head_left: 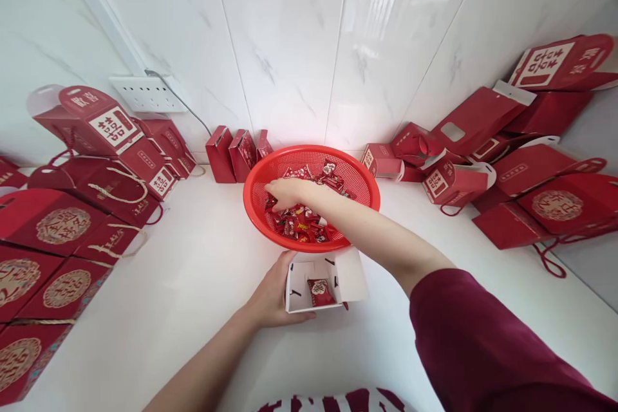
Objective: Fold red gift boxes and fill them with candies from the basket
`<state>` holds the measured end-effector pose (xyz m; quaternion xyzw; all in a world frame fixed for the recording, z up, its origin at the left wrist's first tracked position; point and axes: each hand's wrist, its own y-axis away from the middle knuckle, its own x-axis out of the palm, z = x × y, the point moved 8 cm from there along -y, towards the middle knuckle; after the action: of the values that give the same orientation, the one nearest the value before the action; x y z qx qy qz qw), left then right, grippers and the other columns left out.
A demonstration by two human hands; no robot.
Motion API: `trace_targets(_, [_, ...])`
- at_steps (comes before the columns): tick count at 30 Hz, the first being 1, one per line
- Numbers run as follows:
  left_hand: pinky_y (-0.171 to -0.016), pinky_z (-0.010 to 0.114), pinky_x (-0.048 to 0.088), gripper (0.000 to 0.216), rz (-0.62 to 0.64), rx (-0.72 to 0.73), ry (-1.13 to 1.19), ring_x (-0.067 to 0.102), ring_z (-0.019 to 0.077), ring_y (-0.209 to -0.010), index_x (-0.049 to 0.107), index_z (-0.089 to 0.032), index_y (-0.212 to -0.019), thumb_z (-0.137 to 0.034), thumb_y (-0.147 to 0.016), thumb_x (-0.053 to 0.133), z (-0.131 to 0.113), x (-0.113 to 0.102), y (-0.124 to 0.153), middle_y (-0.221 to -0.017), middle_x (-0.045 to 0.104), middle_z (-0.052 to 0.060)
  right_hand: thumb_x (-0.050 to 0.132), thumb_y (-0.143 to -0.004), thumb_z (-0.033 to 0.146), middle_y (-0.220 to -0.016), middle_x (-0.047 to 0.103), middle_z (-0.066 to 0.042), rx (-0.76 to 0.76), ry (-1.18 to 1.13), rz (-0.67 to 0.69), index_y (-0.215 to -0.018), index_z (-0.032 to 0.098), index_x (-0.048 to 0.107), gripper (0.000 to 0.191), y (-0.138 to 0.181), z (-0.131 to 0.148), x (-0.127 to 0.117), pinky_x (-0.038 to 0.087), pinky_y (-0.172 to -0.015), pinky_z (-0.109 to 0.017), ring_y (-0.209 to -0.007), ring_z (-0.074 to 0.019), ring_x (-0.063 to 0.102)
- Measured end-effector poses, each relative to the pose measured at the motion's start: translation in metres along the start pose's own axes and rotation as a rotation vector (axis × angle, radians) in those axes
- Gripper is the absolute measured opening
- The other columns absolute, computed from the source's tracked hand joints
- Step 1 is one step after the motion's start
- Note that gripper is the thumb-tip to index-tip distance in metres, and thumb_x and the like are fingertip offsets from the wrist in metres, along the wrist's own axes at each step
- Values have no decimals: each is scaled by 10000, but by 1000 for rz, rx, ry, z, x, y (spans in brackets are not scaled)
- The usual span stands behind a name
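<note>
While the left hand (271, 295) grips the box (315, 269), the right hand (286, 193), its grasp unclear, should pick packets (304, 221) lightly.

packets (304, 224) in basket (309, 246), box (300, 275) before, cartons (62, 225) left and right

We read 囍 on the white panel (114, 129) of the upper-left red box (77, 122), 歡喜 on its flap (85, 101); 囍 again on the top-right red box (555, 69). Left medallion box (53, 224): maybe 金榜題名. Packets (303, 225): print too small for us.
</note>
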<state>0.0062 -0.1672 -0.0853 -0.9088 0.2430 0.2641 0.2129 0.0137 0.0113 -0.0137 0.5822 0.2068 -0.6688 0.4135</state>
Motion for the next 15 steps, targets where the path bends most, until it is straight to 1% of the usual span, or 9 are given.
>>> trace_targets(2, [-1054, 549, 435, 1125, 6, 4, -24, 468, 385, -1296, 117, -268, -1510, -462, -659, 826, 0, -1, 1, -1463, 366, 172, 800, -729, 257, -1235, 664, -207, -27, 19, 41, -1176, 83, 652, 502, -11, 3, 12, 517, -833, -332, -1115, -327, 639])
trace_targets(4, [-1060, 548, 433, 1127, 18, 3, -30, 463, 384, -1301, 112, -269, -1516, -471, -661, 819, 0, -1, 2, -1467, 364, 171, 779, -729, 178, -1153, 710, -158, -58, 33, 66, -1107, 123, 694, 392, -11, 5, 16, 512, -807, -305, -1068, -298, 663])
trace_targets(6, [-1066, 545, 431, 1124, 25, -3, -27, 463, 383, -1303, 114, -259, -1519, -476, -666, 813, 0, -1, 3, -1472, 361, 174, 686, -779, 92, -1102, 730, -135, -78, 40, 51, -1085, 146, 711, 311, -1, 4, 9, 500, -793, -301, -1008, -273, 682])
trace_targets(7, [-1067, 543, 431, 1121, 23, -5, -26, 464, 383, -1303, 117, -253, -1520, -478, -669, 812, 0, -1, 3, -1474, 361, 176, 630, -811, 73, -1093, 732, -131, -84, 40, 32, -1095, 152, 709, 305, 8, 4, 3, 493, -791, -305, -980, -263, 688])
trace_targets(9, [-1067, 539, 429, 1109, 10, 1, -27, 460, 383, -1307, 124, -250, -1517, -481, -677, 810, -2, -2, 3, -1482, 357, 178, 540, -874, 81, -1098, 727, -128, -85, 33, -27, -1149, 159, 685, 320, 32, 3, -13, 482, -797, -316, -959, -251, 684])
trace_targets(11, [-1065, 532, 431, 1102, -4, 11, -25, 462, 381, -1308, 128, -254, -1514, -483, -683, 814, -6, -3, 2, -1477, 365, 176, 486, -924, 119, -1070, 725, -105, -81, -17, -127, -1192, 171, 646, 316, 65, 4, -29, 475, -801, -318, -935, -230, 675])
trace_targets(13, [-1064, 528, 432, 1084, -7, 6, -12, 469, 382, -1304, 149, -256, -1510, -482, -688, 818, -7, -3, 1, -1460, 385, 172, 490, -952, 182, -922, 720, -54, -100, -230, -326, -1152, 179, 631, 245, 104, 7, -46, 474, -771, -310, -831, -198, 667])
trace_targets(14, [-1066, 529, 430, 1071, -1, -1, -1, 471, 384, -1302, 165, -254, -1508, -480, -689, 818, -8, -3, 1, -1451, 397, 171, 494, -962, 213, -874, 707, -33, -119, -353, -384, -1108, 183, 625, 198, 122, 8, -48, 476, -759, -303, -791, -182, 660])
trace_targets(15, [-1068, 532, 428, 1059, 6, -9, 15, 474, 387, -1300, 183, -250, -1505, -479, -689, 818, -7, -2, 0, -1443, 408, 171, 495, -972, 243, -855, 698, -21, -142, -490, -407, -1063, 187, 616, 161, 138, 9, -46, 482, -751, -296, -775, -170, 659])
